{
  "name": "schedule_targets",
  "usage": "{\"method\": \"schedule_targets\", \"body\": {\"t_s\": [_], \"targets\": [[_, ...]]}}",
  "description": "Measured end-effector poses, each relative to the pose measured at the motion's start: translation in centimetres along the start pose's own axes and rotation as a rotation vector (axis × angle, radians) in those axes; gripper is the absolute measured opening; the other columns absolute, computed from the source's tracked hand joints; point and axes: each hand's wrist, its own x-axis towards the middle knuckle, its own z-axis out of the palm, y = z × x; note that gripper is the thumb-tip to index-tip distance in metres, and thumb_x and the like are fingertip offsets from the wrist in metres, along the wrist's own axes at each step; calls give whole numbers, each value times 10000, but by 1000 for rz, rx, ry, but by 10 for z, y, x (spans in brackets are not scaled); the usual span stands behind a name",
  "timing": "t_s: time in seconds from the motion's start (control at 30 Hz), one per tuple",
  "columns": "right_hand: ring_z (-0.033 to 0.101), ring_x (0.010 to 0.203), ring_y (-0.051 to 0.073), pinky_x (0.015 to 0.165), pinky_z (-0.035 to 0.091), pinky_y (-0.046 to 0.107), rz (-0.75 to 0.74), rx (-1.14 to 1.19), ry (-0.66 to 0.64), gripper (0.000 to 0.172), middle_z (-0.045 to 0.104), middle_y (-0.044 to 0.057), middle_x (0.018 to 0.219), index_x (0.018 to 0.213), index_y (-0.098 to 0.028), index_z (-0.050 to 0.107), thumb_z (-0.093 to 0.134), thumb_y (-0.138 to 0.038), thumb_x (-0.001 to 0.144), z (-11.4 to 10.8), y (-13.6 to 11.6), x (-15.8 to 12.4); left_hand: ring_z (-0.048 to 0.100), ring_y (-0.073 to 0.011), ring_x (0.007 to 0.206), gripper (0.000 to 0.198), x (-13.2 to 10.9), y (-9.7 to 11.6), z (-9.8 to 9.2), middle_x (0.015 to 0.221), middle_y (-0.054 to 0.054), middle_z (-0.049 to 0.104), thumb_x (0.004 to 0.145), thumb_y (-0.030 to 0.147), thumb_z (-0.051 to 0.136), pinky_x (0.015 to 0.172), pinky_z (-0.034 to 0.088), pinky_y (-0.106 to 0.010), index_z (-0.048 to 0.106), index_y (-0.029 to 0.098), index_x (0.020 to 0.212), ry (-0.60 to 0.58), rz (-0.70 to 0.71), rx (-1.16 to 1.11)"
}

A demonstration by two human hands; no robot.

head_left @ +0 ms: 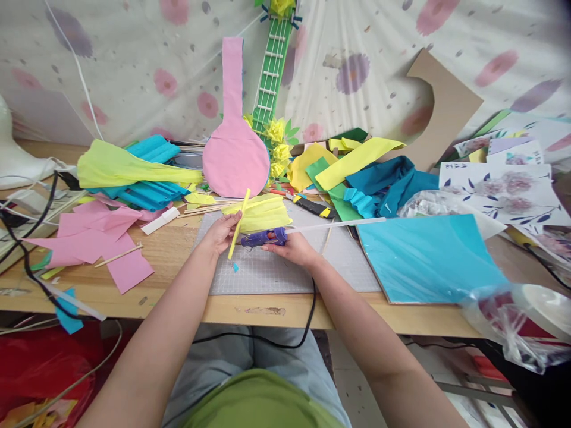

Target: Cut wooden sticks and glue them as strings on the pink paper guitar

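Note:
My left hand [222,233] pinches a thin yellow paper strip [241,221], which stands tilted over the grey cutting mat [285,284]. In my right hand [292,248] is a purple hot glue gun [266,238], its nozzle pointing left, close to the strip; whether the two touch I cannot tell. A long translucent glue stick [339,224] sticks out of the gun's back end. Just behind both hands lies a piece of yellow crepe paper [263,213]. The pink banjo-shaped cutout [236,157] stands upright at the back of the mat.
Pink paper scraps [96,235] lie left, below yellow-green crepe paper [134,169]. A yellow-and-black utility knife [314,207] rests behind the mat. A blue sheet [430,258] lies right. The gun's black cord [307,324] hangs over the table edge. A green paper instrument neck [270,74] leans behind.

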Motion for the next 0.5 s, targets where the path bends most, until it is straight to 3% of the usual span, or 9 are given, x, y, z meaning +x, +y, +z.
{"method": "schedule_targets", "body": {"t_s": [0.3, 0.5], "targets": [[592, 803, 194, 672, 461, 276, -8, -23, -31, 346, 645, 26, 787, 836, -203, 646, 603, -497, 658, 0, -1, -1, 228, 29, 317, 356, -2, 1, 2, 410, 90, 346, 487, 296, 773, 268, 157, -79, 475, 117, 565, 33, 8, -14], [588, 809, 182, 727, 455, 276, -79, -27, -59, 313, 642, 30, 818, 816, -190, 624, 590, -472, 685, -1, -4, -1, 235, 30, 325, 391, -1, 2, 0, 412, 92, 347, 451, 297, 790, 268, 158, -74, 463, 116, 565, 28, 30, -29]]}}
